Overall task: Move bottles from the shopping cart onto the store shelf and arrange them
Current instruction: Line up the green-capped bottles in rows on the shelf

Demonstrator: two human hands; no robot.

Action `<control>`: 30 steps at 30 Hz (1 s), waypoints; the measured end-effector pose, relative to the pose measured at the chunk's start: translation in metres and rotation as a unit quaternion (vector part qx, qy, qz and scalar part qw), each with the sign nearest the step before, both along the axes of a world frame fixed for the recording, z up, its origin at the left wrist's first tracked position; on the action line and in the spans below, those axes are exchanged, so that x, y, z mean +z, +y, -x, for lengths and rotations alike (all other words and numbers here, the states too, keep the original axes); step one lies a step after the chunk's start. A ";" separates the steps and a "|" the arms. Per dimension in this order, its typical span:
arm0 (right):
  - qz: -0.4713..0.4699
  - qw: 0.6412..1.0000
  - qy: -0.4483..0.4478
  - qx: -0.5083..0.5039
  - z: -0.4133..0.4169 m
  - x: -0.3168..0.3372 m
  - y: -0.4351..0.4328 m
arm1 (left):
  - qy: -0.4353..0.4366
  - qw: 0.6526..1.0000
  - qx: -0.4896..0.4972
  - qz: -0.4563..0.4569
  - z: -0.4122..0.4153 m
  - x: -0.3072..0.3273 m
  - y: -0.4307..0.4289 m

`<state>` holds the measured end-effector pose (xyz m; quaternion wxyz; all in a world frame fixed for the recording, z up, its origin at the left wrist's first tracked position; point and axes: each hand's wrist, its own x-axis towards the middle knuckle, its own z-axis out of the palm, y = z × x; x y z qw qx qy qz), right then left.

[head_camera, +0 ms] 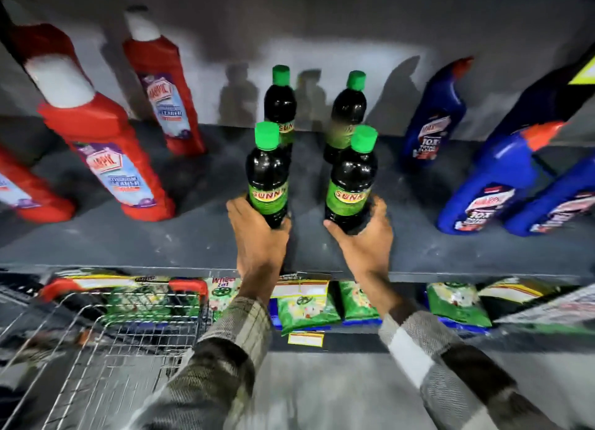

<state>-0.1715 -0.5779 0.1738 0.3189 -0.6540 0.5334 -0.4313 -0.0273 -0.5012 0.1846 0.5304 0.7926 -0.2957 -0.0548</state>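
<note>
Two dark bottles with green caps and green labels stand upright on the grey store shelf [418, 249]. My left hand [257, 239] grips the base of the front left bottle [268, 175]. My right hand [363, 239] is wrapped around the base of the front right bottle [351, 185]. Behind them stand two more of the same kind, the back left bottle [279, 98] and the back right bottle [349, 107], near the shelf's rear wall. The wire shopping cart [106, 339] with red handle ends is at the lower left; no bottles show in it.
Red cleaner bottles [109, 159] fill the shelf's left side, blue cleaner bottles [502, 178] the right. Bare shelf lies between these groups and the dark bottles. Green packets [306, 307] lie on the shelf below, with yellow price tags on its edge.
</note>
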 end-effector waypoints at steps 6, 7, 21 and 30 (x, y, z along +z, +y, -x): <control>0.005 1.000 0.000 -0.010 -0.001 0.006 0.004 | -0.020 0.999 -0.007 -0.028 0.004 0.004 0.001; 0.003 1.000 0.005 -0.015 -0.002 0.006 0.005 | -0.019 0.999 -0.010 -0.030 0.003 0.005 0.000; 0.025 0.999 0.007 -0.028 -0.002 0.006 0.007 | -0.015 0.999 -0.046 -0.024 0.001 -0.001 -0.002; -0.014 1.000 -0.017 0.018 0.017 0.007 0.007 | -0.054 0.997 0.005 0.060 0.012 0.006 0.008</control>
